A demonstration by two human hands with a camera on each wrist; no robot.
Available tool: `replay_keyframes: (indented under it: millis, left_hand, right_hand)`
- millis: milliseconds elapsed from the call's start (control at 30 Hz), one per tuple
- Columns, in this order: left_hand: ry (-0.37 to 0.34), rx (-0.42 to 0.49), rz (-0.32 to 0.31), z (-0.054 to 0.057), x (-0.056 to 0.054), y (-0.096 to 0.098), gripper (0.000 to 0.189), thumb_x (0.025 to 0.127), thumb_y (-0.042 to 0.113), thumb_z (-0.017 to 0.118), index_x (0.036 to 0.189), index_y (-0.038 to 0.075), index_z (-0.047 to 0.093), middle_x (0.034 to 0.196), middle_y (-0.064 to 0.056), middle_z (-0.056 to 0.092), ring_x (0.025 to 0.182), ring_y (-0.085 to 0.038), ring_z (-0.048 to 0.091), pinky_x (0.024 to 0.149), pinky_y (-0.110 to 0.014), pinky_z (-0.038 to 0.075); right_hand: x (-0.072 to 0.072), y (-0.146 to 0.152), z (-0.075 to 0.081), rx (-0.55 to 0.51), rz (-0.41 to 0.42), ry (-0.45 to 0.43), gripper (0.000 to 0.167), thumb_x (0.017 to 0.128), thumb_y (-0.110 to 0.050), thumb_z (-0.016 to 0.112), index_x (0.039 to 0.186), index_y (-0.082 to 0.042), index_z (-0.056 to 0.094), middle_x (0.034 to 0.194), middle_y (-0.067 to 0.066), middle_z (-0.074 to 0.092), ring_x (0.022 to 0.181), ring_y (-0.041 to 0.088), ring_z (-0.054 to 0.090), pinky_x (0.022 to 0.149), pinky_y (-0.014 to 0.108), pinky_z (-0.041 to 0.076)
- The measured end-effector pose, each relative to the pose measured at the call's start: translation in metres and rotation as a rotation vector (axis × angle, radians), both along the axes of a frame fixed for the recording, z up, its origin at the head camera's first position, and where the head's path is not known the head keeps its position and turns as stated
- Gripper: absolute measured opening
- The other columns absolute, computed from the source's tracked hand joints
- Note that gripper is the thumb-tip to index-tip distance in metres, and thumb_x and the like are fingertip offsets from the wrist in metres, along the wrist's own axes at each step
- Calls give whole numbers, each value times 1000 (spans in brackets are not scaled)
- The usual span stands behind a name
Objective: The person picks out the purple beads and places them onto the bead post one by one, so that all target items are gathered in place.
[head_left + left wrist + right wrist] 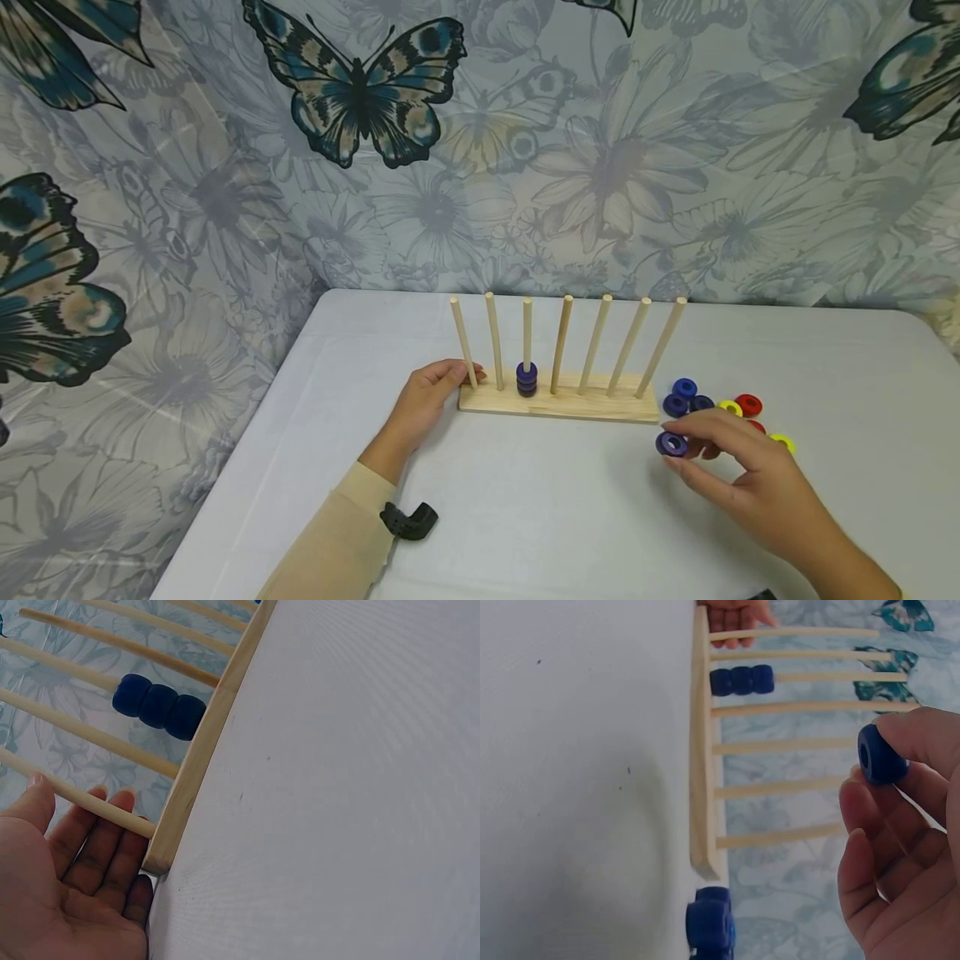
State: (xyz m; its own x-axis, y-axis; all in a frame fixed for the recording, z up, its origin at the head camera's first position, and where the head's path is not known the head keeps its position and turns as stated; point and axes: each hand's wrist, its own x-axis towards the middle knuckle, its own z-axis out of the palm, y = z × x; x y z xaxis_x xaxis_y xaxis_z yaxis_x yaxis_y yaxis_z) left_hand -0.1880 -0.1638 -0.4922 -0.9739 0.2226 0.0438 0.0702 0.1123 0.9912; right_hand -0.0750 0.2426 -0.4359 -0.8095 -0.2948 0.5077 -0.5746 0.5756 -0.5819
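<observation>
A wooden rack with a row of upright pegs stands on the table. Three dark blue rings are stacked on its third peg from the left. At the rack's left end, my left hand holds the outermost peg, thumb on one side and fingers behind it. My right hand pinches a blue ring between thumb and fingertips, its hole visible. This ring is off the rack, in front of the right end of the base. The other pegs carry no rings.
Loose blue rings lie beside the rack's right end. Red rings and yellow rings lie near them, partly hidden by the right hand. A butterfly-patterned cloth hangs behind the white table.
</observation>
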Motion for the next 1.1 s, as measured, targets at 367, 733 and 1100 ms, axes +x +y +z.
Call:
replay_keyframes:
  millis: [367,733,1100]
  left_hand:
    - [-7,7,0,2,1,1,33,116,26,59,125,1,78,124,-9,78,131,-23,62,116,-44,43]
    - [-12,-2,6,3,2,0,35,115,29,59,125,2,79,124,-7,78,132,-23,62,117,-45,42]
    - [-6,14,0,1,1,1,33,116,25,58,126,0,77,124,-9,78,130,-23,63,116,-44,43]
  right_hand:
    - [-7,-9,13,-13,80,30,61,71,18,91,121,-14,77,111,-9,72,93,6,64,82,14,53]
    - [-13,-17,22,-54,123,52,62,72,18,91,124,-13,77,112,-6,72,94,8,65,84,16,55]
    - [-18,-28,30,-111,185,80,39,89,2,88,124,-9,77,113,0,73,93,10,66,84,16,53]
